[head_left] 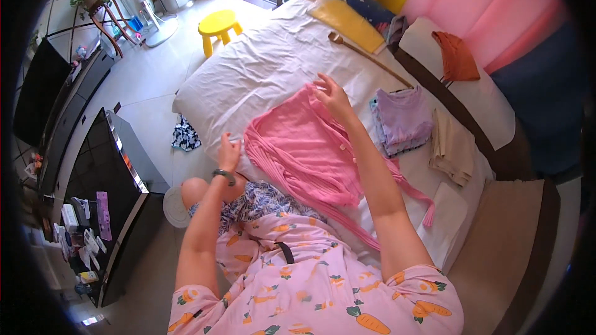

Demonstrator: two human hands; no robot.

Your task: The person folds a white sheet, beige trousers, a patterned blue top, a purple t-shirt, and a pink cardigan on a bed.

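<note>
A pink knit cardigan (304,136) with ribbed sleeves and pale buttons lies spread on the bed in front of me. One sleeve runs along its near left side, and another strip trails off to the right. My right hand (333,98) is over the cardigan's far edge with fingers apart; whether its fingertips touch the knit I cannot tell. Just beside the cardigan's left corner is my left hand (228,152), its fingers loosely spread and nothing in them. A dark bangle circles my left wrist.
Right of the cardigan lie a folded lilac top (403,115) and folded beige trousers (448,149). A long wooden stick (372,59) rests farther back on the white bed sheet (248,62). An orange-brown cloth (456,56) hangs over the headboard. A yellow stool (218,28) and a black glossy table (102,180) stand to the left.
</note>
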